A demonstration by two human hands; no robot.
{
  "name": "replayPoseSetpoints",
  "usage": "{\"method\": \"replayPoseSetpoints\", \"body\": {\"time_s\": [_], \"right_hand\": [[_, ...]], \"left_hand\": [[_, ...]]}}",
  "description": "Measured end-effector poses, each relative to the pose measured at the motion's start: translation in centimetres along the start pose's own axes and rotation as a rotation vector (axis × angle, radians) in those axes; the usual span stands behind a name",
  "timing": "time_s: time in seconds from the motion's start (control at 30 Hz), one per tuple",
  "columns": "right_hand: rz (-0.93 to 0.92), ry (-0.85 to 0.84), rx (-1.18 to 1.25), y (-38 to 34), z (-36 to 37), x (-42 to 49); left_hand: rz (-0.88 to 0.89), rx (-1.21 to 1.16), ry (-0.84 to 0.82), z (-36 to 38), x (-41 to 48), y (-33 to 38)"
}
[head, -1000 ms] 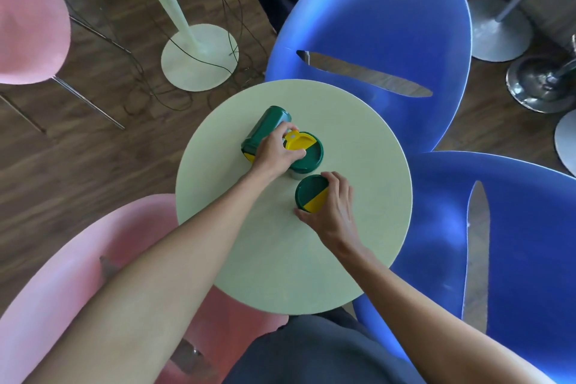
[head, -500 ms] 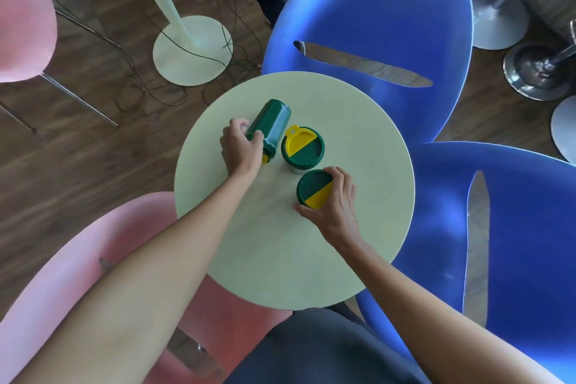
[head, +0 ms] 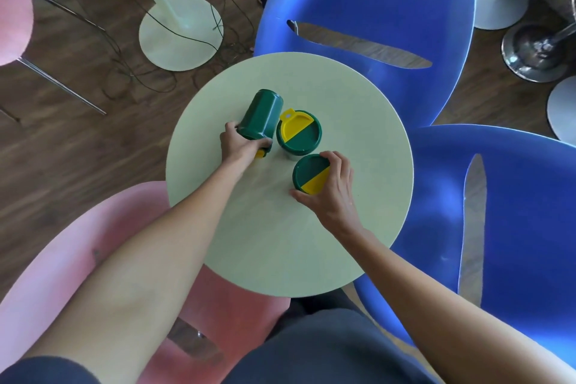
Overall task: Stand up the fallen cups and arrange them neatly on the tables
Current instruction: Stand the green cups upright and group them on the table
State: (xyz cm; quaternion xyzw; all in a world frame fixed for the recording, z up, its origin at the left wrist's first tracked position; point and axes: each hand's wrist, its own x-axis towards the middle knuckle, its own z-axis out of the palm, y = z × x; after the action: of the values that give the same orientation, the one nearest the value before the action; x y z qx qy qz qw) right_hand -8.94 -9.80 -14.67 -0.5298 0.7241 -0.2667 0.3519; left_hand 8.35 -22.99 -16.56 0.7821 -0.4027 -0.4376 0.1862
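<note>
the left hand is seen wrapped around the lid end of a fallen green cup, fingers curled shut over it, just left of the frame's centre. that cup is lying tilted on the round pale green table, its closed bottom pointed toward the upper left of the frame. only a sliver of its yellow lid is showing under the fingers, so the lid end is mostly hidden.

the right hand is closed loosely around a second cup, a bit lower and right of centre. this one is seen from straight above, upright, with only its green and yellow lid visible; the fingers are curved around the far right side and the thumb is pressed at the near edge. how firmly it's gripped can't be told.

a third cup is stood upright between the two, untouched, just beside the fallen one and very near the second one. its body is almost fully hidden under its own lid, and a yellow tab is stuck out at the upper left.

blue chairs are cut off at the top and right edges, a pink chair is partly covered by the forearms at lower left, and a tangle of thin cables is hard to follow on the dark wood floor at upper left.
</note>
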Motion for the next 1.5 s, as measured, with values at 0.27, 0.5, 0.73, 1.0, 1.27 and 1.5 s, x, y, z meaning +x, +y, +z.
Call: {"method": "replayPoseSetpoints", "body": {"time_s": [0.27, 0.5, 0.73, 1.0, 1.27, 1.5], "right_hand": [[0.001, 0.005, 0.009, -0.4, -0.1, 0.0], [-0.002, -0.001, -0.002, -0.5, -0.2, 0.0], [0.029, -0.015, -0.044, -0.6, -0.3, 0.0], [0.103, -0.068, 0.009, -0.8, -0.5, -0.1], [0.073, -0.113, 0.015, -0.8, -0.8, -0.3], [0.067, -0.101, 0.01, -1.2, -0.5, -0.4]], "left_hand": [[0.139, 0.009, 0.149, -1.3, -6.0, -1.7], [0.372, 0.304, 0.071, -2.3, -7.9, -1.6], [0.441, 0.482, -0.073, -2.7, -7.9, -0.7], [0.25, 0.102, -0.09, -3.4, -7.5, -1.0], [0.288, 0.124, -0.091, -3.8, -7.0, -0.4], [0.322, 0.162, -0.15, -4.1, -6.7, -0.2]]}}
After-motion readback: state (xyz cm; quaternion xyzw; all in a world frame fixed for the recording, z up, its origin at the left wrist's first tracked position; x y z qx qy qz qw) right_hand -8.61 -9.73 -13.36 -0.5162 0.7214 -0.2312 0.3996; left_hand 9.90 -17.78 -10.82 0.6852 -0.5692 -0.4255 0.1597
